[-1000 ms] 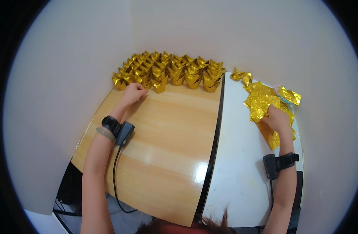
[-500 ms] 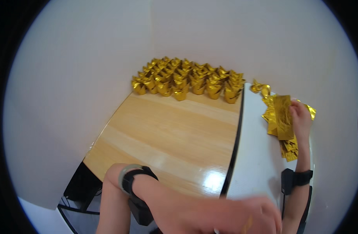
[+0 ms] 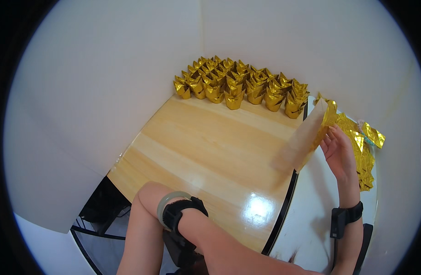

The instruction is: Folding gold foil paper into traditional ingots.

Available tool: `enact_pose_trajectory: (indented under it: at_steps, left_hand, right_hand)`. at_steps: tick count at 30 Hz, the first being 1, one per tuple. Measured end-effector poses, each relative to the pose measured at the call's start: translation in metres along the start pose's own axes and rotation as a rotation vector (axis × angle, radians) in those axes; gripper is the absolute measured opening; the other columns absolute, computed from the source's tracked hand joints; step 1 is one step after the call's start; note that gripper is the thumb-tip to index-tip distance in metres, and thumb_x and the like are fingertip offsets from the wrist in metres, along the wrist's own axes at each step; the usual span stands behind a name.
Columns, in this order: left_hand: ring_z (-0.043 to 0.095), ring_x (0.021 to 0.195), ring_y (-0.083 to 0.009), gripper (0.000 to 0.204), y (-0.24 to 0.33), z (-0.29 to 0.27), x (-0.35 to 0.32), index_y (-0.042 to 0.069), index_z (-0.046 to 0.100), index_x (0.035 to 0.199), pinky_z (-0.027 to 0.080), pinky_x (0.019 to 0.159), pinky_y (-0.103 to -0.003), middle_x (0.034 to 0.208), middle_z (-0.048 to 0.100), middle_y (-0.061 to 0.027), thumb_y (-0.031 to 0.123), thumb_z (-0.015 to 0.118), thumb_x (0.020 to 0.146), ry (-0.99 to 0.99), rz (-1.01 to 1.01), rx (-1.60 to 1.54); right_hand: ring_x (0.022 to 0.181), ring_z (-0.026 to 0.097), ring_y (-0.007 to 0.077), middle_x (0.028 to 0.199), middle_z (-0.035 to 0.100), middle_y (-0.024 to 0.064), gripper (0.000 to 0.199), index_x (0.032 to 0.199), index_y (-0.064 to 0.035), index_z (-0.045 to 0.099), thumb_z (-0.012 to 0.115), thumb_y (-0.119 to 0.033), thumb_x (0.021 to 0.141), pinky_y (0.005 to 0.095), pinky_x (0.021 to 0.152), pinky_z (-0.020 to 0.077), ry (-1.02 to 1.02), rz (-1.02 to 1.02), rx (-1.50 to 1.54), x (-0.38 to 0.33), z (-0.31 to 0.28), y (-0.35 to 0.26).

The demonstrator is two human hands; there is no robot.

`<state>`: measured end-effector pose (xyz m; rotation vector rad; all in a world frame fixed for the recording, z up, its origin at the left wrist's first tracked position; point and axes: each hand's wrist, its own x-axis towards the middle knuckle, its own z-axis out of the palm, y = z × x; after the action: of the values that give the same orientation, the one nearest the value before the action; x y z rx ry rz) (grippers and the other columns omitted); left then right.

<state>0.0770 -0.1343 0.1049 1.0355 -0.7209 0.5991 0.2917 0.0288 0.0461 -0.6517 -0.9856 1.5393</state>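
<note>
My right hand (image 3: 339, 151) is raised over the right side, its thumb and fingers closed on the edge of a gold foil paper sheet (image 3: 313, 130). The sheet stands tilted, its pale underside facing left and its gold face toward the hand. Beyond the wrist, a pile of gold foil sheets (image 3: 366, 167) lies on the white surface (image 3: 311, 201), partly hidden by my hand. My left forearm (image 3: 233, 243) crosses the lower edge from a bent elbow, wearing a pale bangle (image 3: 164, 206) and a black strap. The left hand itself is out of the picture.
Rows of folded gold paper ingots (image 3: 233, 98) stand at the far end of the wooden tabletop (image 3: 210, 142). A black edge strip (image 3: 279, 229) divides it from the white surface. Pale walls (image 3: 105, 82) rise behind and to the left.
My right hand has lifted the sheet off the pile and swung it left, turning it on edge. My left hand has dropped out of view below. The view has shifted slightly.
</note>
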Motion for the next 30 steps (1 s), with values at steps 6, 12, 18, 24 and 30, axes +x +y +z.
enact_pose_trajectory:
  at_steps: [6, 12, 18, 24, 30]
  left_hand:
    - [0.046, 0.106, -0.0273, 0.029, 0.012, -0.048, 0.004, 0.006, 0.051, 0.109, 0.034, 0.094, -0.039, 0.104, 0.052, -0.0107, 0.009, 0.060, 0.081, 0.228, -0.120, 1.074]
    - [0.045, 0.111, -0.0277, 0.073, 0.018, -0.171, -0.034, 0.004, 0.040, 0.126, 0.036, 0.097, -0.036, 0.113, 0.046, -0.0160, 0.015, 0.078, 0.065, 0.922, -0.411, 1.689]
    - [0.054, 0.103, -0.0165, 0.061, 0.063, -0.210, -0.056, 0.002, 0.048, 0.123, 0.040, 0.093, -0.030, 0.109, 0.059, -0.0110, 0.006, 0.073, 0.068, 0.763, -0.886, 1.184]
    - [0.057, 0.097, -0.0168, 0.045, 0.099, -0.216, -0.066, 0.001, 0.058, 0.112, 0.042, 0.089, -0.028, 0.106, 0.062, -0.0089, 0.009, 0.072, 0.070, 0.476, -1.140, 1.352]
    - [0.057, 0.085, -0.0170, 0.029, 0.093, -0.212, -0.075, 0.004, 0.063, 0.096, 0.045, 0.076, -0.030, 0.097, 0.062, -0.0068, 0.014, 0.072, 0.071, 0.454, -0.983, 1.944]
  right_hand:
    - [0.097, 0.057, 0.0146, 0.107, 0.058, 0.0055, 0.026, 0.111, -0.0015, 0.050, 0.051, -0.007, 0.086, 0.0265, 0.086, 0.0486, 0.037, 0.027, 0.052, -0.002, -0.010, 0.008]
    - [0.100, 0.055, 0.0157, 0.110, 0.057, 0.0075, 0.029, 0.113, 0.0026, 0.049, 0.051, -0.001, 0.084, 0.0291, 0.088, 0.0480, 0.033, -0.032, 0.121, 0.002, -0.004, 0.028]
    - [0.098, 0.056, 0.0146, 0.108, 0.057, 0.0078, 0.032, 0.115, 0.0004, 0.049, 0.054, -0.004, 0.084, 0.0284, 0.086, 0.0480, 0.024, 0.062, 0.004, -0.004, 0.006, 0.020]
    - [0.075, 0.059, 0.0104, 0.083, 0.062, 0.0043, 0.043, 0.119, -0.0017, 0.047, 0.063, -0.007, 0.079, 0.0229, 0.065, 0.0475, 0.043, 0.111, -0.739, -0.006, 0.000, 0.029]
    - [0.059, 0.058, 0.0199, 0.065, 0.058, 0.0090, 0.054, 0.121, -0.0039, 0.045, 0.069, -0.013, 0.074, 0.0312, 0.056, 0.0463, -0.087, 0.066, -1.450, -0.010, 0.011, 0.037]
